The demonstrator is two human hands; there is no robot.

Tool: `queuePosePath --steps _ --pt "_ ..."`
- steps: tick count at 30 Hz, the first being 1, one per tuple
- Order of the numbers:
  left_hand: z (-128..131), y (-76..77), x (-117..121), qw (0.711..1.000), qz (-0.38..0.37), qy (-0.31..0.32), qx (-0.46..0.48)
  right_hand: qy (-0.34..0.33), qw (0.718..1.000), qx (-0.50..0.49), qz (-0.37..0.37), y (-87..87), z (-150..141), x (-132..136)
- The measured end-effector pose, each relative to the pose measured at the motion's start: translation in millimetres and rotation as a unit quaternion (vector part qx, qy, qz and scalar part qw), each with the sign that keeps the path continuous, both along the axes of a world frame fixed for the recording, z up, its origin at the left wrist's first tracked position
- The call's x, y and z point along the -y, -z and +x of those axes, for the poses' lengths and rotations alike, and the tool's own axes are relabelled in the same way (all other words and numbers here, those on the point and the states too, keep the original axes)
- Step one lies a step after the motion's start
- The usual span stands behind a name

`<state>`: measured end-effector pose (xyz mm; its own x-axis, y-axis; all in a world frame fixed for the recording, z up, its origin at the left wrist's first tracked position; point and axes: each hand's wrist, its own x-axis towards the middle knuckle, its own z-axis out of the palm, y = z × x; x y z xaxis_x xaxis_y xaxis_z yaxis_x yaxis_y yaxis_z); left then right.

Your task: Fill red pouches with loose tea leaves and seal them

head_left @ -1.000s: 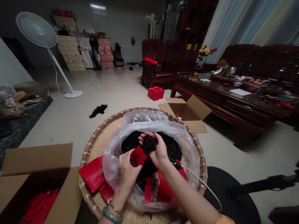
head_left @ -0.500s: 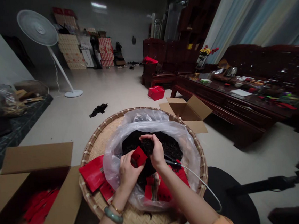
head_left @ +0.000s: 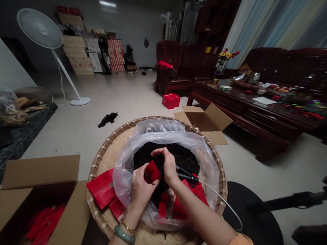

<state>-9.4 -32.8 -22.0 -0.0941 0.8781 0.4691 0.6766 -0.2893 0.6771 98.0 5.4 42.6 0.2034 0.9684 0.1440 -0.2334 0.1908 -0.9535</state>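
Note:
My left hand (head_left: 142,183) is closed around a small red packet (head_left: 152,172), its mouth tilted up and to the right. Just right of the packet, my right hand (head_left: 169,166) is cupped, fingers stretched toward the left and palm facing the packet; I make out nothing held in it. Both are over a clear plastic bag (head_left: 209,153) full of dark, dried leaves (head_left: 183,155) that look like tea. More red packets (head_left: 176,207) lie on the bag's near side, partly under my right forearm. A black tool with a white cord (head_left: 194,179) rests beside them.
The bag stands in a round woven bamboo tray (head_left: 108,142), with red packets (head_left: 102,189) at its left. An open carton (head_left: 67,230) holding red packets is at lower left. Another carton (head_left: 206,120) sits beyond the tray, by a dark wooden table (head_left: 245,115). A black round base (head_left: 254,213) stands right.
Dark leaves that lay in my right palm no longer show there. That hand has shifted slightly left, and the packet's mouth has tipped more upright.

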Motion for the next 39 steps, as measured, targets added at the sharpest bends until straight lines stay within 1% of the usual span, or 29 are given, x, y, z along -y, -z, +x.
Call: queuePosePath --steps 4,10,15,19,22,24,26,28,30,32,35,37,39 --pt "-0.1 -1.4 -0.4 1.0 0.001 0.003 0.002 -0.021 1.0 -0.022 0.006 -4.6 -1.5 1.7" --pt "1.8 -4.5 -0.4 0.999 -0.027 -0.037 0.003 -0.035 0.995 -0.09 0.002 -7.7 -3.2 2.3" --pt "2.1 -5.2 -0.4 0.999 -0.037 -0.033 0.005 -0.055 0.989 -0.14 -0.008 -15.5 -4.7 -2.0" --pt "2.2 -6.1 -0.1 0.999 -0.035 -0.026 0.002 -0.04 0.979 -0.194 -0.037 -22.1 -7.9 -10.2" --pt "1.7 -6.4 -0.1 0.999 -0.032 -0.019 0.012 -0.014 0.98 -0.197 -0.035 -25.3 -10.8 -15.0" --pt "0.7 -5.3 -0.8 0.999 -0.035 -0.017 0.034 -0.017 0.985 -0.17 -0.02 -27.8 -11.3 -16.0" --pt "-0.5 -3.3 -1.8 0.996 -0.042 -0.022 0.072 -0.042 0.991 -0.125 -0.001 -31.2 -9.1 -15.4" --pt "-1.6 -1.1 -2.7 0.992 -0.046 -0.029 0.116 -0.073 0.995 -0.069 0.013 -34.3 -3.9 -14.2" --pt "-2.1 0.2 -3.0 0.989 -0.04 -0.041 0.14 -0.095 0.995 -0.001 0.023 -34.9 3.7 -13.1" --pt "-2.3 0.3 -2.6 0.988 -0.032 -0.06 0.135 -0.087 0.993 0.074 0.034 -31.0 11.7 -11.6" --pt "-2.6 -0.4 -1.6 0.987 -0.034 -0.097 0.126 -0.065 0.982 0.169 0.053 -19.0 20.4 -5.0" --pt "-2.6 -0.1 -0.7 0.985 -0.04 -0.108 0.127 -0.077 0.971 0.216 0.073 -11.0 23.2 3.8" --pt "-2.0 1.0 0.2 0.988 -0.035 -0.096 0.119 -0.097 0.953 0.268 0.104 -6.1 24.5 14.5"
